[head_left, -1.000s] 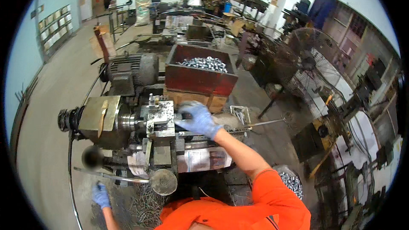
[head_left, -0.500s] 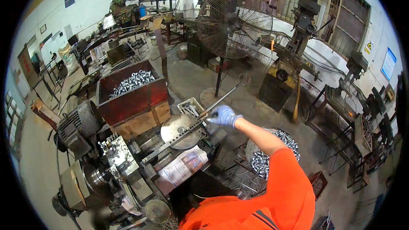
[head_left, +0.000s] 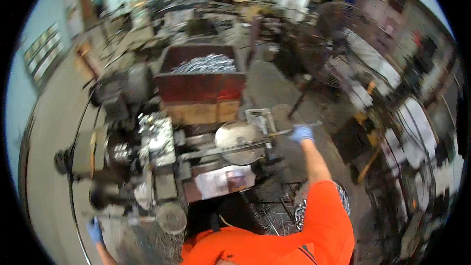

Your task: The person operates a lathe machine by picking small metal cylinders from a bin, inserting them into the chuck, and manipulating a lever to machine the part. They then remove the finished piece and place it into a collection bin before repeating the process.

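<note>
My right hand (head_left: 302, 133), in a blue-grey glove, is closed around a long thin metal rod (head_left: 280, 132) at the right of the machine. The rod lines up with a dark bar (head_left: 208, 151) that crosses a round metal disc (head_left: 239, 136). At the lower left, my left hand (head_left: 95, 230), also gloved, is at the outer end of a thin handle bar (head_left: 120, 217) beside a round handwheel (head_left: 171, 218). Blur hides how its fingers lie. A printed sheet (head_left: 218, 183) rests on the machine below the disc.
A red metal bin (head_left: 201, 88) full of shiny metal parts stands behind the machine. An electric motor (head_left: 125, 88) is at the left. A small tray (head_left: 261, 120) sits beyond the disc, a basket of metal parts (head_left: 299, 211) by my right arm, and a large fan (head_left: 328, 44) farther back.
My view has swung left, and the scene has shifted right and blurred. My left hand has come into view at the handle bar. My right hand has moved farther out along the rod.
</note>
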Demonstrator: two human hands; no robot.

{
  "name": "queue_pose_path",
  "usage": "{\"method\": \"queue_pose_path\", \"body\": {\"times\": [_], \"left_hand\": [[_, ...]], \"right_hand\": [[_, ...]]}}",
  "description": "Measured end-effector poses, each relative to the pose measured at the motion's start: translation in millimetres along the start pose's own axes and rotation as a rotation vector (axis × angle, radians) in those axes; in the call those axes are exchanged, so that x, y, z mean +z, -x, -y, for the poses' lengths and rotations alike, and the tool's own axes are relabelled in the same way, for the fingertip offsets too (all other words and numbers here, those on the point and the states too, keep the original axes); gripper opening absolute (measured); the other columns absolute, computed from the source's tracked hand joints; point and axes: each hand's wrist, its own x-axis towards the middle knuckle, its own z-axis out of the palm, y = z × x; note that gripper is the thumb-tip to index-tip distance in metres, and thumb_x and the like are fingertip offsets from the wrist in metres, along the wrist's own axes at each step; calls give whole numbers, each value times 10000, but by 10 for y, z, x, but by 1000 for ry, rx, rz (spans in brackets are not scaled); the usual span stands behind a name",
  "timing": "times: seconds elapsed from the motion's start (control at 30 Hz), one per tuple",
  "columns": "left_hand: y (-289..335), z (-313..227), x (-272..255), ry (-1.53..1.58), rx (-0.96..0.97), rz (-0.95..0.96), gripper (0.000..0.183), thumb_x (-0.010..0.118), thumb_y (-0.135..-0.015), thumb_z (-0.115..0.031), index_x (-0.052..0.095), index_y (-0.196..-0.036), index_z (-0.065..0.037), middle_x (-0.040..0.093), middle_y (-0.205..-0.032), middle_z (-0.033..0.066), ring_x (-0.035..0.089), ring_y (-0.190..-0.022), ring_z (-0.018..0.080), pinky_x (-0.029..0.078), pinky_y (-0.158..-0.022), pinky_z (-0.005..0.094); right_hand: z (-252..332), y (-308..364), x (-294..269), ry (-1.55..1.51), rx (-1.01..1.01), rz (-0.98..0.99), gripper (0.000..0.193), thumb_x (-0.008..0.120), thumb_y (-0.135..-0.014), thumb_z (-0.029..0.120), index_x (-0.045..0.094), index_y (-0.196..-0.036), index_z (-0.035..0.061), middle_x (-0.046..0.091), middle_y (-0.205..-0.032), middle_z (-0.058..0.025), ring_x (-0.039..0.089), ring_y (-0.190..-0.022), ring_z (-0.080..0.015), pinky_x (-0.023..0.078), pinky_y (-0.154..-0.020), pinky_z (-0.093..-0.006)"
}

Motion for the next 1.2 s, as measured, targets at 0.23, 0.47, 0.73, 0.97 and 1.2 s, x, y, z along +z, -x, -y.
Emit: {"method": "queue_pose_path", "body": {"times": [0.23, 0.47, 0.73, 0.97, 1.2], "left_hand": [[137, -533, 272, 37, -307, -331, 443, 586, -839, -448, 582, -715, -23, 551, -566, 89, 521, -457, 168, 427, -392, 300], [-99, -416, 1031, 162, -408, -701, 252, 608, -777, -183, 533, -722, 52, 583, -611, 151, 549, -443, 201, 441, -406, 324], [-150, -312, 1013, 458, -359, -723, 209, 603, -782, -134, 534, -730, 56, 585, -588, 130, 548, -421, 193, 433, -388, 315], [-106, -438, 1006, 414, -379, -740, 202, 605, -797, -134, 519, -757, 44, 585, -587, 124, 541, -428, 176, 429, -390, 305], [-75, -434, 984, 479, -344, -702, 214, 612, -797, -146, 511, -754, 37, 583, -590, 124, 528, -413, 177, 427, -386, 309]], "right_hand": [[-920, 980, 184, -109, 258, 67, 535, 687, -667, 476, 629, -1024, 81, 608, -1084, -178, 544, -1056, -336, 431, -891, -426], [-2118, 2259, 1231, -256, 339, 23, 407, 725, -614, 390, 673, -789, 26, 645, -768, -209, 633, -744, -369, 511, -680, -410], [-1466, 2741, 1072, -147, 530, -1, 452, 694, -628, 377, 666, -864, -8, 631, -884, -256, 616, -891, -377, 494, -771, -410], [-1251, 2883, 864, -125, 587, 62, 474, 713, -594, 355, 650, -876, -20, 628, -921, -259, 606, -902, -387, 478, -795, -421], [-1136, 2943, 790, -118, 591, 69, 515, 719, -598, 399, 648, -895, -16, 628, -928, -259, 610, -908, -380, 483, -802, -414]]}}
